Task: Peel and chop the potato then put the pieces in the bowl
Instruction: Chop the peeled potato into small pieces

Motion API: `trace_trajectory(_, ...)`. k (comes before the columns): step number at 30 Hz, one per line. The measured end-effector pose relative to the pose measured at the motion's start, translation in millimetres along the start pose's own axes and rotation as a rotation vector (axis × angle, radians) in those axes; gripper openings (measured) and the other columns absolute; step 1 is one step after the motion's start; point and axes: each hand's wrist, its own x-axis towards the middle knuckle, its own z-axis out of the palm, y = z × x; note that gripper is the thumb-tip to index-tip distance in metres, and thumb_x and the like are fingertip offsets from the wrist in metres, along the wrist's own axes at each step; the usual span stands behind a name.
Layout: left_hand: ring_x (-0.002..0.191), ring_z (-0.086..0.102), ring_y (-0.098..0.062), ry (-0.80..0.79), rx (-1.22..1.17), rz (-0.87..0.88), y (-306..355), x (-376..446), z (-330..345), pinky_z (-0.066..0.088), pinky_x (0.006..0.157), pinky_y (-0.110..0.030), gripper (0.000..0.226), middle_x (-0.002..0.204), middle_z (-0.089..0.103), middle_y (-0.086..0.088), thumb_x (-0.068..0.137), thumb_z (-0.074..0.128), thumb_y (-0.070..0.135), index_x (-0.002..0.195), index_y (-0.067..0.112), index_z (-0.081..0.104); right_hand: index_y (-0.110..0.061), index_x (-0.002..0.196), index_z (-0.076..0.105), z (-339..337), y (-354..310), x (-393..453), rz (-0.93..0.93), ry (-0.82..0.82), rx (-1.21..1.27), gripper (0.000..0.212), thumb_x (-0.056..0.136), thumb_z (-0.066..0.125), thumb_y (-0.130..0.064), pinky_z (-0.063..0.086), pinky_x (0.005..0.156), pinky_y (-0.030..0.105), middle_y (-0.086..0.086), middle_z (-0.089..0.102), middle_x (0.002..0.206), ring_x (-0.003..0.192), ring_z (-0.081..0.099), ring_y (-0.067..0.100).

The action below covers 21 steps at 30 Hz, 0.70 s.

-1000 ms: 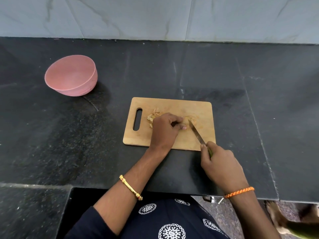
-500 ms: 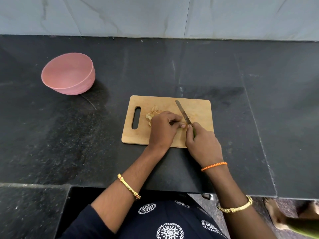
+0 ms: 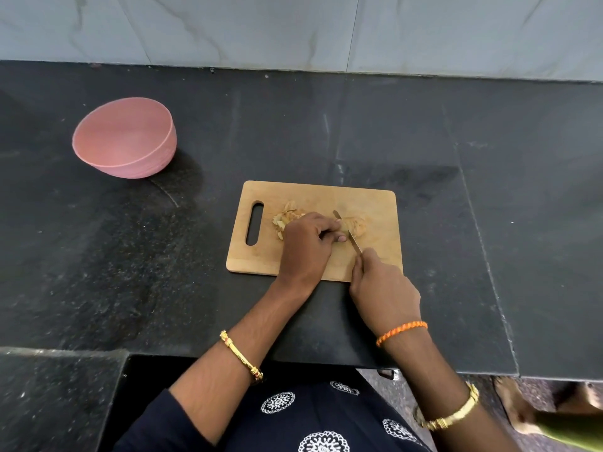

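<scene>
While left grip point(image 3: 308, 243) pins it, potato point(image 3: 355, 225) apparently protrudes right.

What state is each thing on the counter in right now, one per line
Potato: on the board, held, blade across it.
Knife: gripped by right hand.
Left hand: holds the potato.
Peels: piled beside the left hand.
Cutting board: flat on the counter.
Pink bowl: upright, empty.
</scene>
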Motion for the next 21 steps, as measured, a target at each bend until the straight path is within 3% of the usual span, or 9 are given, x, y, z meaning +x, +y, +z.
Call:
trace_trajectory(5, 0.071, 0.058, 0.004, 0.001, 0.030, 0.008, -0.6, 2.2, 0.3, 0.042, 0.072, -0.002, 0.012, 0.081, 0.072, -0.004, 0.073, 0.074, -0.001, 0.084, 0.004, 0.075, -0.018, 0.096, 0.042, -0.4, 21.1, -39.2, 0.022, -0.012, -0.025, 0.027, 0.100, 0.026, -0.040, 0.034, 0.059, 0.033, 0.012, 0.061, 0.081, 0.084, 0.062, 0.037)
trace_trajectory(9, 0.075, 0.062, -0.002, -0.012, 0.012, -0.020, -0.2, 3.3, -1.2, 0.048, 0.076, -0.009, 0.014, 0.083, 0.072, -0.005, 0.070, 0.077, 0.001, 0.083, 0.005, 0.074, -0.021, 0.080, 0.036, -9.0, 26.2, -43.9, 0.002, 0.081, 0.120, 0.027, 0.098, 0.031, -0.040, 0.033, 0.055, 0.034, 0.002, 0.045, 0.059, 0.064, 0.053, 0.034)
trace_trajectory(12, 0.075, 0.065, -0.006, -0.023, -0.020, -0.072, 0.8, 4.0, -3.2, 0.052, 0.076, -0.017, 0.015, 0.080, 0.072, -0.001, 0.067, 0.080, 0.005, 0.081, 0.007, 0.074, -0.019, 0.080, 0.038, -6.7, 16.5, -17.0, -0.060, 0.157, 0.145, 0.028, 0.099, 0.032, -0.039, 0.035, 0.054, 0.034, 0.006, 0.049, 0.062, 0.063, 0.053, 0.035)
trace_trajectory(16, 0.076, 0.066, -0.008, -0.025, -0.026, -0.097, 1.8, 3.2, -4.9, 0.053, 0.077, -0.021, 0.011, 0.079, 0.071, -0.002, 0.068, 0.079, 0.004, 0.076, 0.006, 0.073, -0.020, 0.084, 0.038, -1.0, 1.4, 10.3, -0.081, 0.143, 0.116, 0.026, 0.099, 0.029, -0.039, 0.034, 0.057, 0.033, 0.005, 0.049, 0.068, 0.066, 0.048, 0.032)
trace_trajectory(21, 0.079, 0.066, -0.008, -0.028, 0.002, -0.070, -0.3, 3.1, -5.8, 0.052, 0.079, -0.019, 0.012, 0.083, 0.072, -0.004, 0.070, 0.078, 0.003, 0.080, 0.005, 0.073, -0.018, 0.086, 0.039, 4.0, -2.7, 14.2, -0.050, 0.141, 0.095, 0.025, 0.099, 0.029, -0.037, 0.035, 0.059, 0.033, 0.007, 0.048, 0.070, 0.066, 0.045, 0.031)
